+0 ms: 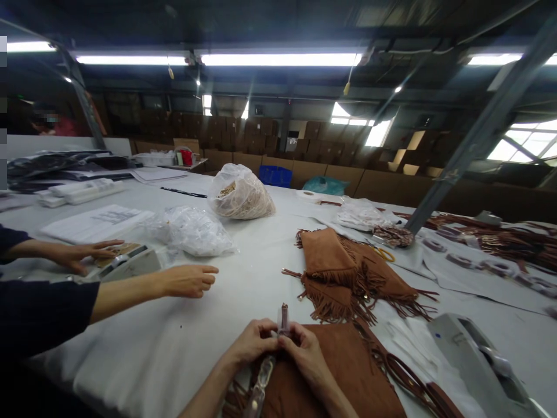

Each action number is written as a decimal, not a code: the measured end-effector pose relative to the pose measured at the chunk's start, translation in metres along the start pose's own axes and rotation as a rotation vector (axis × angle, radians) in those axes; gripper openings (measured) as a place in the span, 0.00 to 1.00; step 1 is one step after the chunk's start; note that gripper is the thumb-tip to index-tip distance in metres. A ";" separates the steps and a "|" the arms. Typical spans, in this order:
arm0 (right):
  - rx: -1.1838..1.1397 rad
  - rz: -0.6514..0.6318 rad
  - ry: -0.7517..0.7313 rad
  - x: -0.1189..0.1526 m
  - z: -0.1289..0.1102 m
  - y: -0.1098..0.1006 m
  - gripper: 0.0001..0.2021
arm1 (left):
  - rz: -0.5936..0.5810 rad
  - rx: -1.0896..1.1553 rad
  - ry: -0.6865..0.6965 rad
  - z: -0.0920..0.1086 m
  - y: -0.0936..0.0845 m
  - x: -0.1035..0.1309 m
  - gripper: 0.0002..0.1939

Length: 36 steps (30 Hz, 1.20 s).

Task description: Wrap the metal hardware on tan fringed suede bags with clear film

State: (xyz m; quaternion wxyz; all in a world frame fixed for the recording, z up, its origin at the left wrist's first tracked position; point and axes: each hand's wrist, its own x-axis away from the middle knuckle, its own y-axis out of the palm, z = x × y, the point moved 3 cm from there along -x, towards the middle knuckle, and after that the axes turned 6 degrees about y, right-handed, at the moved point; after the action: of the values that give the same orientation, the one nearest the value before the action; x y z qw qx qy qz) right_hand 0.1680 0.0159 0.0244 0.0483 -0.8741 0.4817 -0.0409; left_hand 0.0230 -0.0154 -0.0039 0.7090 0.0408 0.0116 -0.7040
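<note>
My left hand (256,342) and my right hand (304,350) meet at the lower middle. Between their fingertips stands a small clear plastic piece (284,322) with something brown inside. Both hands pinch it from either side. Below them lies a brown fringed suede bag (352,363) with a brown strap (402,371). A clear plastic strip (262,380) hangs down beneath my left hand over the bag. Beyond my hands, more brown fringed suede pieces (328,255) are piled on the white table (256,278).
Another person's hands (187,281) reach in from the left, one over a tape dispenser (130,261). Plastic bags (195,231) lie behind them. A second dispenser (483,360) sits at right, near a slanted metal post (461,145). Yellow-handled scissors (385,254) lie beside the suede.
</note>
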 end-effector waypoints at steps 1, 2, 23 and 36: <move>-0.008 0.004 0.005 0.000 0.000 -0.001 0.13 | -0.046 0.027 0.002 0.002 0.001 -0.001 0.21; -0.014 0.022 0.016 0.000 0.001 -0.002 0.13 | -0.049 0.027 0.008 0.003 0.003 -0.002 0.21; 0.516 0.324 -0.059 -0.007 0.000 0.023 0.11 | 0.000 -1.495 0.790 -0.009 0.047 0.049 0.19; 1.199 0.818 0.018 0.110 0.066 -0.165 0.20 | 0.228 -0.413 -0.058 0.003 0.013 0.040 0.37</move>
State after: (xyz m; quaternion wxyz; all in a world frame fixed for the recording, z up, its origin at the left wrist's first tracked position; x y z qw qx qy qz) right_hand 0.3732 0.0133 -0.0178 0.5266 -0.4470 0.6651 -0.2839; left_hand 0.0366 -0.0559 -0.0037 0.7773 -0.1244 0.1301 -0.6028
